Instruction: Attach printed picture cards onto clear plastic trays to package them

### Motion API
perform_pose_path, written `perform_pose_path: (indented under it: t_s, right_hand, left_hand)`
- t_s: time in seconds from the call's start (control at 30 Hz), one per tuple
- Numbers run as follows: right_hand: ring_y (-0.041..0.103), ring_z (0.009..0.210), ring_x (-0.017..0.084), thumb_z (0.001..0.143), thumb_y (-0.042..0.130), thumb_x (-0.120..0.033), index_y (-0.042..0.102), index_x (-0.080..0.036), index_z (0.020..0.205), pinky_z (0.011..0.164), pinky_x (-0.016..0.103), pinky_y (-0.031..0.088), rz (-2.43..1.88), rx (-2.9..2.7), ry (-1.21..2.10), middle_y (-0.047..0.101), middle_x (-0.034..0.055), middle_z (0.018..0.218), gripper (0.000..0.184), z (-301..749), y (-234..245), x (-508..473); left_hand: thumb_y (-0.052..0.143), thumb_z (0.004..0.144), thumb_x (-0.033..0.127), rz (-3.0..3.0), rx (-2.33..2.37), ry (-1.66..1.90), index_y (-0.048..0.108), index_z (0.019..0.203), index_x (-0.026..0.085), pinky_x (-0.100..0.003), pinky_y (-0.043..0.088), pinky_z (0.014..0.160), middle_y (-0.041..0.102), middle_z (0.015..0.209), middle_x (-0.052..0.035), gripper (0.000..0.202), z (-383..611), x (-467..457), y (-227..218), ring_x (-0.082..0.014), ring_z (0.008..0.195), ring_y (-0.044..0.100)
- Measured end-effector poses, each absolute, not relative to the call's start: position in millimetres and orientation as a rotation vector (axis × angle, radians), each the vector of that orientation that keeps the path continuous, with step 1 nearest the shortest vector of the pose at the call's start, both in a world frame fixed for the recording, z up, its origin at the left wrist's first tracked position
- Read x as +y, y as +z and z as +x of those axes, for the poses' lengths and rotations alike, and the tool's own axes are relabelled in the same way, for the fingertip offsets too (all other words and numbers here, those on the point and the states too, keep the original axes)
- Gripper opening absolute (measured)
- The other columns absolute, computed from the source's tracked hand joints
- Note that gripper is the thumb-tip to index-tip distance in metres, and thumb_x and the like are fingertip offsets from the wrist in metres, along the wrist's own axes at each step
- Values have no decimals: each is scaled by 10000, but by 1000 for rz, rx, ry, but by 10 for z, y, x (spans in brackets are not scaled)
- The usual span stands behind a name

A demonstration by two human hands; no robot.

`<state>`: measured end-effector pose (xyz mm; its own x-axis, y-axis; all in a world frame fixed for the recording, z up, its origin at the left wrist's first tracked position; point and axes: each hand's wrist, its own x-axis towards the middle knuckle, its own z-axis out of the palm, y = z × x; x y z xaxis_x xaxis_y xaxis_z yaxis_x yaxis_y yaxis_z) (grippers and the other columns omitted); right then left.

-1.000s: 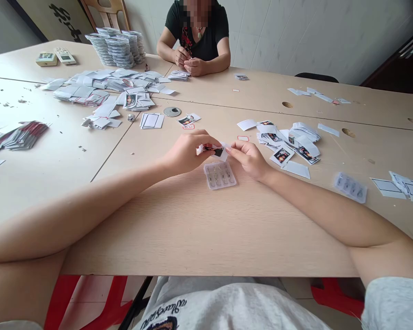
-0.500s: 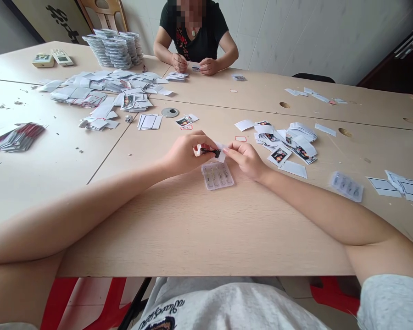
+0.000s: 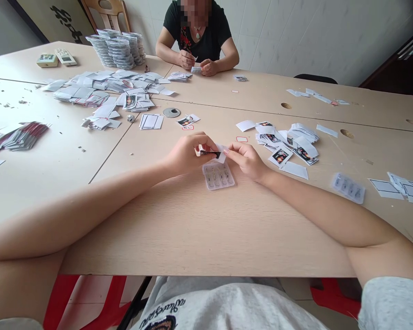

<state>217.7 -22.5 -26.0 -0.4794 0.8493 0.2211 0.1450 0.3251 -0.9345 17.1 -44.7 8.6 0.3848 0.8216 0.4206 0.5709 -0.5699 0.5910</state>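
Note:
My left hand and my right hand meet over the middle of the table, both pinching a small folded printed paper card between the fingertips. Just below them a clear plastic blister tray with several small metal pieces lies flat on the wooden table. The card is partly hidden by my fingers.
A heap of printed cards lies right of my hands, and a second blister tray further right. Many cards and stacked trays cover the far left. A person in black works across the table.
My hands have stayed in place, folding the card a little tighter. The person opposite has moved their hands apart and shifted slightly.

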Motion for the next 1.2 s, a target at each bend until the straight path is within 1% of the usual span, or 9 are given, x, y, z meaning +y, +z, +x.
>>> perform_pose_path:
  t_s: [0.4, 0.53, 0.73, 0.83, 0.97, 1.07, 1.13, 1.2]
  right_hand:
    - [410, 670, 126, 844, 559, -469, 509, -165, 712, 619, 259, 326, -886, -1833, 1211, 489, 16, 696, 335, 2170, -245, -235]
    - [366, 626, 115, 840, 560, -452, 494, -166, 696, 604, 260, 300, -905, -1802, 1203, 444, -2, 653, 327, 2166, -230, -248]
    - [321, 582, 104, 855, 556, -445, 492, -166, 695, 572, 257, 271, -898, -1807, 1182, 390, -18, 610, 328, 2164, -217, -264]
    - [351, 612, 106, 860, 555, -462, 513, -161, 716, 583, 253, 288, -877, -1790, 1191, 432, -6, 650, 337, 2164, -222, -256]
    - [389, 647, 108, 871, 545, -492, 557, -155, 751, 602, 246, 314, -844, -1813, 1184, 479, 6, 698, 357, 2168, -229, -252]
    - [436, 677, 112, 856, 577, -474, 613, -153, 849, 627, 244, 340, -803, -1841, 1260, 526, 12, 744, 323, 2165, -231, -269]
    - [462, 696, 116, 834, 615, -444, 621, -149, 888, 641, 244, 350, -807, -1848, 1315, 545, 15, 767, 300, 2161, -234, -282]
    - [451, 675, 110, 820, 635, -423, 603, -143, 829, 624, 242, 336, -843, -1855, 1307, 525, 8, 729, 283, 2159, -237, -286]
  left_hand:
    - [637, 726, 216, 2305, 1191, 1042, 686, 770, 162, -253, 478, 662, 657, 806, -33, 86, 171, -437, 68, -106, 675, 572]
    - [623, 717, 203, 2318, 1189, 1044, 679, 724, 166, -250, 477, 670, 654, 777, -27, 68, 172, -437, 68, -115, 697, 570]
    - [643, 709, 206, 2309, 1173, 1058, 667, 735, 166, -250, 462, 654, 639, 777, -27, 54, 166, -423, 56, -114, 694, 562]
    - [675, 702, 239, 2288, 1161, 1052, 649, 759, 163, -256, 453, 656, 628, 761, -23, 98, 159, -412, 57, -118, 701, 563]
    - [682, 702, 239, 2240, 1145, 1054, 633, 781, 157, -258, 441, 662, 621, 756, -20, 124, 156, -401, 58, -110, 694, 543]
    - [686, 702, 251, 2191, 1142, 1074, 615, 786, 154, -264, 436, 662, 611, 746, -15, 146, 159, -392, 52, -107, 680, 528]
    - [687, 704, 259, 2148, 1129, 1086, 600, 789, 152, -271, 438, 667, 611, 758, -19, 163, 160, -386, 45, -110, 686, 532]
    - [684, 707, 259, 2122, 1111, 1082, 592, 798, 149, -278, 439, 680, 616, 781, -26, 170, 160, -382, 39, -117, 705, 541]
